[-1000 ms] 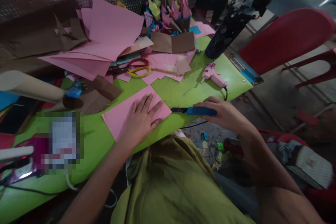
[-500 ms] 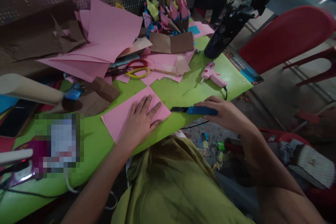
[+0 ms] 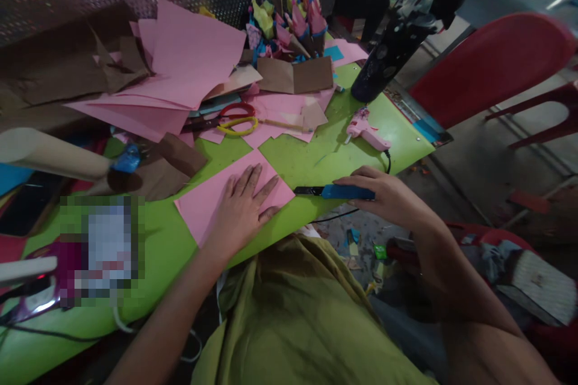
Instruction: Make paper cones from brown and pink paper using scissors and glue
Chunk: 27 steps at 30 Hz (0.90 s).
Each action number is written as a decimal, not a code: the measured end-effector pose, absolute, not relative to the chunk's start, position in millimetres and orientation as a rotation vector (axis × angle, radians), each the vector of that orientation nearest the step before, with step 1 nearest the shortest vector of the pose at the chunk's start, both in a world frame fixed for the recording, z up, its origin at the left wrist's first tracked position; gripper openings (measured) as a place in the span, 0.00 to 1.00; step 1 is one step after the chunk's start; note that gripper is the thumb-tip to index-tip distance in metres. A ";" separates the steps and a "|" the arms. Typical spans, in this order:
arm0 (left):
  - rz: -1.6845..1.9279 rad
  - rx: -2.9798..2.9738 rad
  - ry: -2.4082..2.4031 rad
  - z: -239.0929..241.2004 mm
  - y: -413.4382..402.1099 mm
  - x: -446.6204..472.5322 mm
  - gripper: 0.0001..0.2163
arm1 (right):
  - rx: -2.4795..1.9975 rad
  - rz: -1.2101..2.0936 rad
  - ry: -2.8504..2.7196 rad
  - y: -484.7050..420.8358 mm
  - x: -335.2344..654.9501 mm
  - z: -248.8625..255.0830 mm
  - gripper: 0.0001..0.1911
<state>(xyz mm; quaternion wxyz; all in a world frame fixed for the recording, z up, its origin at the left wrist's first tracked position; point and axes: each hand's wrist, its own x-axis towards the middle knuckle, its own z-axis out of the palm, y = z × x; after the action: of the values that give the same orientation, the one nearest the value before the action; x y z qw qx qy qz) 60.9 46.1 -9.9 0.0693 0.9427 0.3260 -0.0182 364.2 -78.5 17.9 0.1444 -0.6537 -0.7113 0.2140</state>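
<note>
My left hand (image 3: 241, 207) lies flat with fingers spread on a pink paper sheet (image 3: 203, 201) near the front edge of the green table (image 3: 171, 246). My right hand (image 3: 388, 195) is closed around the blue handle of a utility knife (image 3: 334, 192), whose dark blade end points left toward the sheet's right corner. The knife rests at the table's edge, a short gap from the paper.
A pink glue gun (image 3: 365, 130) lies beyond the knife. Red and yellow scissors (image 3: 235, 118) sit on pink and brown paper piles (image 3: 180, 66). Paper craft cones (image 3: 289, 18) stand at the back. A dark bottle (image 3: 383, 60) and a red chair (image 3: 492, 66) are at right.
</note>
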 end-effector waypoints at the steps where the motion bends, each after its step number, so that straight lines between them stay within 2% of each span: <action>1: -0.059 2.838 0.983 -9.6 46.0 61.0 0.30 | -1.892 0.623 -2.053 -78.2 363.5 17.8 0.21; 10: -0.054 2.861 0.964 -9.6 46.0 60.3 0.26 | -1.857 0.632 -2.076 -75.6 363.7 15.2 0.21; 27: 0.008 2.830 0.961 -13.0 45.9 59.3 0.26 | -1.823 0.663 -2.090 -78.5 355.7 14.7 0.20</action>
<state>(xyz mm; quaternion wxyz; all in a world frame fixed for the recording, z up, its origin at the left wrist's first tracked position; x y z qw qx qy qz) 59.3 45.9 -13.0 0.0763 0.9441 0.3206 0.0028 355.7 -78.5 14.7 0.1448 -0.6326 -0.7252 0.2300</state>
